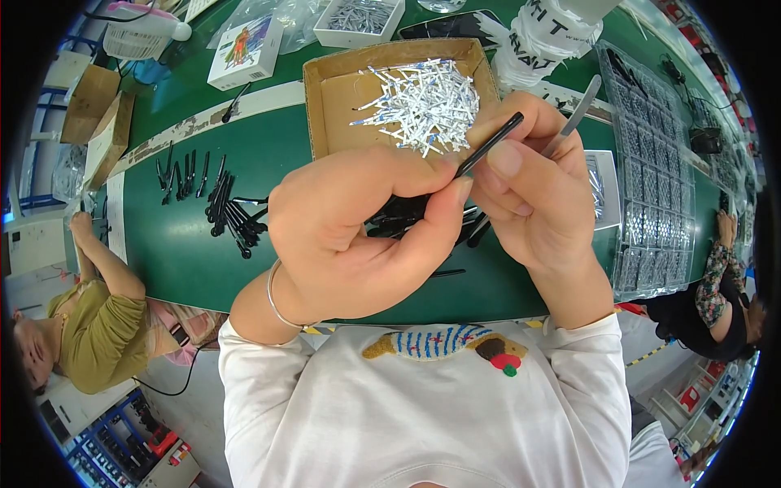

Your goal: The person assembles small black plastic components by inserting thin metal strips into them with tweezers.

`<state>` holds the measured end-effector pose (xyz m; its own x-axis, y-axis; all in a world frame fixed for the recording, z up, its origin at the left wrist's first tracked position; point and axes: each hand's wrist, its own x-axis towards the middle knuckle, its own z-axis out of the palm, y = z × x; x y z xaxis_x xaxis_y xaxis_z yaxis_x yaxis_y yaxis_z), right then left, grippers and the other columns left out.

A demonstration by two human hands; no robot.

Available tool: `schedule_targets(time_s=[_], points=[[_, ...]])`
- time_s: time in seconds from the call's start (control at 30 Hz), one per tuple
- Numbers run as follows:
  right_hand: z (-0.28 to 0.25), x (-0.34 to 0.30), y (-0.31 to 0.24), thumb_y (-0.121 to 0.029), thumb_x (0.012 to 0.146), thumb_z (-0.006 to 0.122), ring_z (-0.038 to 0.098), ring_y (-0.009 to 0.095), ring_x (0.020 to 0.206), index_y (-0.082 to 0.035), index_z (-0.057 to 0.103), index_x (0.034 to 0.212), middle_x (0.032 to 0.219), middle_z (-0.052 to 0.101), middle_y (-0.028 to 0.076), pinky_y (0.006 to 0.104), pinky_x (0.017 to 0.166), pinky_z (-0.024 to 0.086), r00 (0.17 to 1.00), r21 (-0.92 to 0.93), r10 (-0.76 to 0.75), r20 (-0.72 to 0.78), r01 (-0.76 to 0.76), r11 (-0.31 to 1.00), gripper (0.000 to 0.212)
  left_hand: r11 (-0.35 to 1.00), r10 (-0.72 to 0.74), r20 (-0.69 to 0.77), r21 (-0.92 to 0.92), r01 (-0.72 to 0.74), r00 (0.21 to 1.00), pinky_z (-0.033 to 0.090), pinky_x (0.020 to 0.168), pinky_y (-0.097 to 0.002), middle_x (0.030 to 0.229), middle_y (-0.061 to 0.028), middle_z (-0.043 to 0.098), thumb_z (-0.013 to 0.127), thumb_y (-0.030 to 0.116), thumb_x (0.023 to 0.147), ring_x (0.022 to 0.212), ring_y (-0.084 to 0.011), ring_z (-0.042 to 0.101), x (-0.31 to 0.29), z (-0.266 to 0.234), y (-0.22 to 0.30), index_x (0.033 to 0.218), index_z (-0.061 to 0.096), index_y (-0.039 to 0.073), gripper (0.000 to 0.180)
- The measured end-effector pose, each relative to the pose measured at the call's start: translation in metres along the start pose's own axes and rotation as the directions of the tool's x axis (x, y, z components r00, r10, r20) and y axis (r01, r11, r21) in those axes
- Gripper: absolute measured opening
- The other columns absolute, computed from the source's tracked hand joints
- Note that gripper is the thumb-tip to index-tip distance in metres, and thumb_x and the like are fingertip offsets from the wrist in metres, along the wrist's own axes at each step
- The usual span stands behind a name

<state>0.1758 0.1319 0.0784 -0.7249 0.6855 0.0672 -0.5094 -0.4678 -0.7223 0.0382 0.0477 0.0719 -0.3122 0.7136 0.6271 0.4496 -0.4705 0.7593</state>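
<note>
In front of me, both hands meet at a slim black rod (490,145). My left hand (350,228) is closed, pinching its lower end between thumb and forefinger. My right hand (541,187), closed too, steadies the upper part with its fingertips. A flat grey metal tool (579,110) with a rounded end sticks out of the right hand; its kind is hidden by the fingers. Behind the hands, a brown cardboard tray (333,122) holds a heap of small white sticks (427,106) with blue marks. Partly covered by my hands is a pile of black pieces (394,218).
More black rods (232,211) lie on the green table (175,264) at left. A clear compartment case (655,179) of small parts stands at right, near a white box (602,187). Another white tray (358,20) sits at the back. Co-workers sit left and right.
</note>
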Motion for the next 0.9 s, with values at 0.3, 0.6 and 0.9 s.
schedule_targets(time_s=[0.3,0.6,0.9], points=[[-0.0006,0.0013,-0.0034,-0.001,0.083,0.060,0.036,0.001,0.045,-0.002,0.056,0.085,0.065,0.054,-0.001,0.0199,0.040,0.022,0.998,0.010,0.056,0.001,-0.056,0.998,0.005,1.000,-0.009,0.015,0.000,0.009,1.000,0.047,0.049,-0.0223,0.066,-0.0075,0.065,0.074,-0.002,0.063,0.053,-0.0149,0.061,0.0009,-0.0016,0.0001,0.074,0.065,0.001,0.015],[0.0001,0.0009,-0.0043,-0.001,0.084,0.059,0.039,0.002,0.048,-0.003,0.054,0.082,0.067,0.054,0.000,0.0194,0.040,0.023,1.000,0.027,0.025,0.004,-0.026,0.999,0.005,1.000,-0.025,0.038,-0.005,0.025,0.999,0.045,0.048,-0.0218,0.065,-0.0078,0.065,0.075,-0.002,0.064,0.053,-0.0135,0.061,0.0012,-0.0026,0.0036,0.074,0.064,0.001,0.015],[-0.0011,0.0005,-0.0070,-0.001,0.085,0.059,0.041,0.002,0.051,-0.002,0.057,0.088,0.072,0.058,0.002,0.0189,0.041,0.023,0.999,0.014,0.034,0.015,-0.034,0.999,0.004,0.997,-0.062,0.035,-0.042,0.064,0.997,0.045,0.048,-0.0211,0.066,-0.0072,0.065,0.076,-0.001,0.065,0.054,-0.0120,0.061,-0.0004,-0.0022,0.0040,0.075,0.066,0.000,0.015]])
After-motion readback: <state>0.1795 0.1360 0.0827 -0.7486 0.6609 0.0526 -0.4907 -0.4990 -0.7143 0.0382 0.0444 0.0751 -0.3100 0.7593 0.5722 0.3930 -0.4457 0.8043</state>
